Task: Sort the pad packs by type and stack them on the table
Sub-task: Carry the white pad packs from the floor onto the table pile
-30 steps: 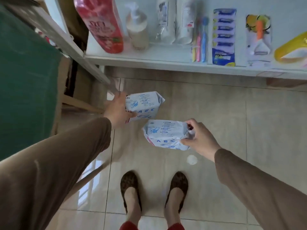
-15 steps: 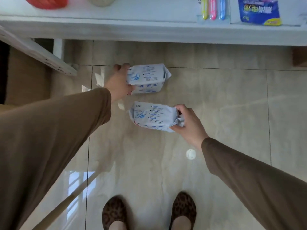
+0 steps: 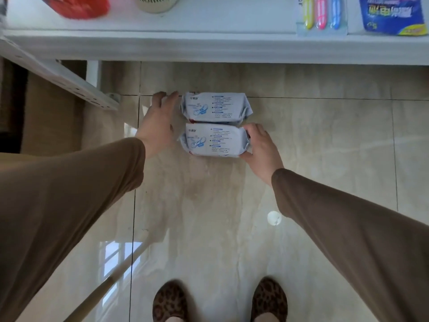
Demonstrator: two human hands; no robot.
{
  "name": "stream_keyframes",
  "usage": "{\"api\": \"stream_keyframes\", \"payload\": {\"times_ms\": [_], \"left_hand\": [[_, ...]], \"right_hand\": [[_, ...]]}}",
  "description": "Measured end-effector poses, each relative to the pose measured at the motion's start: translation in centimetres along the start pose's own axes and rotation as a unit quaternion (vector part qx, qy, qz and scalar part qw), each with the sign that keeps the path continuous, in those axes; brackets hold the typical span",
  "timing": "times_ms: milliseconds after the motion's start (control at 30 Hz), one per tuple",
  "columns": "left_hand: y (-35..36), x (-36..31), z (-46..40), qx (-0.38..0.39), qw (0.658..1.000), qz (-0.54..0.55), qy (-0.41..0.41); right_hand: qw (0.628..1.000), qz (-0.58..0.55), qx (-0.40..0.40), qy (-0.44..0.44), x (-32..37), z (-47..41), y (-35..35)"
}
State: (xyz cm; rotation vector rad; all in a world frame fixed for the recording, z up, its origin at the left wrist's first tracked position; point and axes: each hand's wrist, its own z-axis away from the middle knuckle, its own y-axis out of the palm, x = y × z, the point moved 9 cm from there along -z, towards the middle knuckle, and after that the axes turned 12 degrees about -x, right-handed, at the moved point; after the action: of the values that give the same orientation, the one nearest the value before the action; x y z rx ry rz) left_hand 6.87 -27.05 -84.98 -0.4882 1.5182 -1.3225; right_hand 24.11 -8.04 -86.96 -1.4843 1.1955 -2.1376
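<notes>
Far white-and-blue plastic pad pack: over beige tiled floor, touching near matching pack | left hand: fingers extended beside far pack | right hand: gripping near pack's end

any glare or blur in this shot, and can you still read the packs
Head view: window glare and a bright spot on the glossy floor; the red pack on the shelf is smeared; edges bow from the wide lens; both pad packs are sharp, their small print illegible.
</notes>
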Motion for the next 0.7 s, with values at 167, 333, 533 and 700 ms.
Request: {"api": "stream_keyframes", "payload": {"times_ms": [167,333,533,700], "left_hand": [[0.3,1.9,4.2,-0.012,1.000,0.024,0.003],[-0.7,1.1,9.3,0.018,0.999,0.011,-0.028],[-6.5,-5.1,15.6,0.070,0.996,-0.007,-0.047],[-15.9,-13.5,18.9,0.072,0.996,0.018,-0.046]], "right_hand": [[0.998,0.041,-0.045,0.034,-0.4,-0.5,-0.8],[0.996,0.064,-0.035,0.052,0.8,2.8,-3.7],[0.993,0.088,0.025,0.075,5.2,8.7,-10.8],[0.994,0.085,0.041,0.050,13.4,12.7,-21.2]]}}
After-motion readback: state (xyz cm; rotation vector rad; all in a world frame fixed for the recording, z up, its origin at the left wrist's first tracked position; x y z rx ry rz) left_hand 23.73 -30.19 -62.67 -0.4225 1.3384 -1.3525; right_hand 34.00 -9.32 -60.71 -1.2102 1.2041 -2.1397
